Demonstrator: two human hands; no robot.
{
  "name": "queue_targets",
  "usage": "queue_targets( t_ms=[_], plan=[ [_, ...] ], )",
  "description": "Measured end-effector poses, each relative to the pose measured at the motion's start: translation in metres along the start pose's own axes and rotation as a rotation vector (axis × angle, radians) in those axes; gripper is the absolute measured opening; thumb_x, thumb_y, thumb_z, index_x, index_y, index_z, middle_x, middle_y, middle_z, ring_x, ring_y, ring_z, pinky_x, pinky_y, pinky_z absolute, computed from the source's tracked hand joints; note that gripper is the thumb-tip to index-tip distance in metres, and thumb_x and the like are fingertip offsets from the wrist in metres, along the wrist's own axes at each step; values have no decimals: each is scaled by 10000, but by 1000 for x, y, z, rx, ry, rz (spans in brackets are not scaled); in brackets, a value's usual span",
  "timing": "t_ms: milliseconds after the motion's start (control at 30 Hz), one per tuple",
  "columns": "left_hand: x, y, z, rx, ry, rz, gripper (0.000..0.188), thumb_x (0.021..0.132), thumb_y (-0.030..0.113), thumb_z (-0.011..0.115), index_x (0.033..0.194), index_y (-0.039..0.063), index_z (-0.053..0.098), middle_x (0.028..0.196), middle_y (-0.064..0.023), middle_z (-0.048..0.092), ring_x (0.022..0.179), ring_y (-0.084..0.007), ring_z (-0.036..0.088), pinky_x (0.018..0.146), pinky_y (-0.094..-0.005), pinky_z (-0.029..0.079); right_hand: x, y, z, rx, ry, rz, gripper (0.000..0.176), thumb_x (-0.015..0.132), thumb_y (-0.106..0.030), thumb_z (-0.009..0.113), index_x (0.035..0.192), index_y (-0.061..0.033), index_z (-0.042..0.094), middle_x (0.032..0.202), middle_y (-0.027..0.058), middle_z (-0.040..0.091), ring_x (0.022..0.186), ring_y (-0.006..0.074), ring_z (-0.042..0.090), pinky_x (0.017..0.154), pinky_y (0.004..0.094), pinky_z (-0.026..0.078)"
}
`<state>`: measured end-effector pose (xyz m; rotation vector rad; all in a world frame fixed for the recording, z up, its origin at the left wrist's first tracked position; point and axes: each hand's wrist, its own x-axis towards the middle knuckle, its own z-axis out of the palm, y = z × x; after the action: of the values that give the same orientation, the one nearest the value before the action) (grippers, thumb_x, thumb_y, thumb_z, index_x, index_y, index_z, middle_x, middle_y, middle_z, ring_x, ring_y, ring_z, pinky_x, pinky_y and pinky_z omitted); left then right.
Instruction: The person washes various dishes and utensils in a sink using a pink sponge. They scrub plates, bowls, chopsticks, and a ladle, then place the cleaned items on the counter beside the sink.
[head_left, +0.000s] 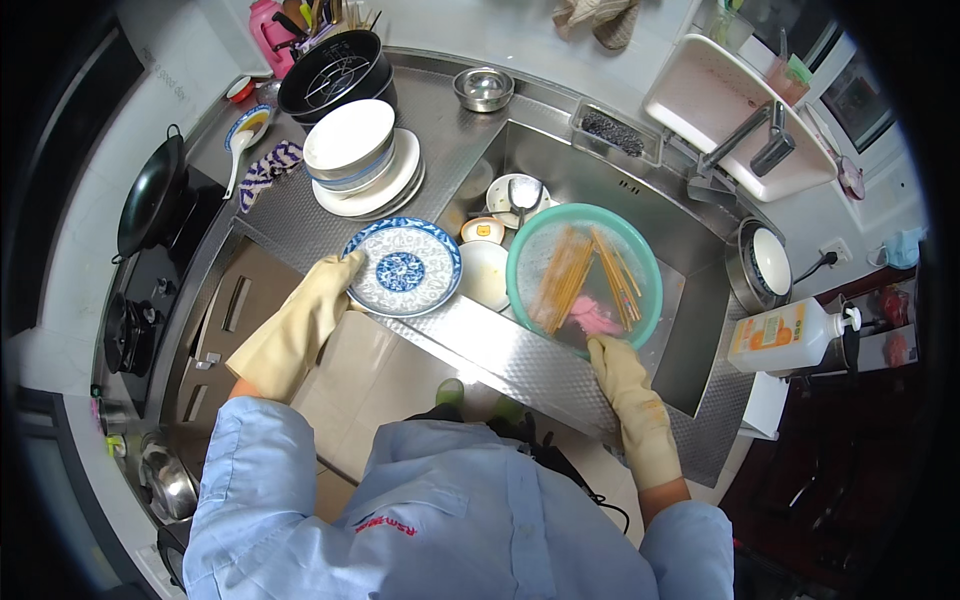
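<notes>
My left hand (324, 294), in a cream rubber glove, grips the left rim of a blue-and-white patterned plate (402, 271) above the counter's front edge. The plate's patterned face is turned up. My right hand (619, 369), gloved alike, is at the near rim of a green basin (654, 262) in the sink. Its fingertips are beside a pink cloth (595, 315); whether they grip the cloth or the rim is unclear. In the basin's sudsy water lie several wooden chopsticks (564, 277). Left of the basin are a white plate (482, 274), a small dish (482, 231) and a bowl with a ladle (525, 193).
Stacked bowls and plates (349, 135) stand on the left counter near a black pot (334, 75), with a striped cloth (270, 172) beside them. A faucet (742, 146) rises behind the sink (694, 341). A pump bottle (784, 336) and stacked bowls (771, 261) stand right.
</notes>
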<state>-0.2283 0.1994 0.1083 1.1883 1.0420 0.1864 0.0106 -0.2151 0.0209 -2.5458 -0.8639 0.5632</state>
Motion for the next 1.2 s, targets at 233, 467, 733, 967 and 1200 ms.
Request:
queue_targets(
  t_ms=[233,467,733,967,1200],
  plan=[
    [6,-13,-38,-43,-19,16,347,1173,284,572,1261,-23,708,1114,-141,816,938,-253,786,882,-421,649,-6,1,5,0,76,-35,348,1112,-323,610,1241,-60,799,1203,233,789,1174,442,720,1045,501,558],
    [71,-36,-75,315,131,1,473,1135,459,625,1261,11,711,1012,-97,793,784,-192,720,707,-342,584,-5,0,7,-45,141,-96,329,1100,-305,627,1188,-45,808,1169,196,813,1153,414,740,1047,490,570],
    [100,-20,-94,938,322,144,654,1010,623,620,1202,9,741,1077,-147,736,1010,-238,650,973,-421,509,-9,4,11,-86,171,-90,277,1092,-283,567,1076,-93,767,1089,187,784,1081,430,720,968,515,563],
    [105,-23,-110,774,196,156,537,1048,585,694,940,59,680,852,-1,588,793,-120,481,738,-346,445,-9,10,17,-157,173,-35,274,1094,-272,536,1059,-99,746,1061,178,780,1050,428,718,941,521,562],
    [57,5,-114,1087,426,589,505,1131,376,661,863,-52,642,750,-145,641,672,-242,562,679,-451,492,-2,4,9,-54,86,24,368,1096,-356,555,998,-65,759,1060,206,786,1027,446,737,911,564,582]
  ],
)
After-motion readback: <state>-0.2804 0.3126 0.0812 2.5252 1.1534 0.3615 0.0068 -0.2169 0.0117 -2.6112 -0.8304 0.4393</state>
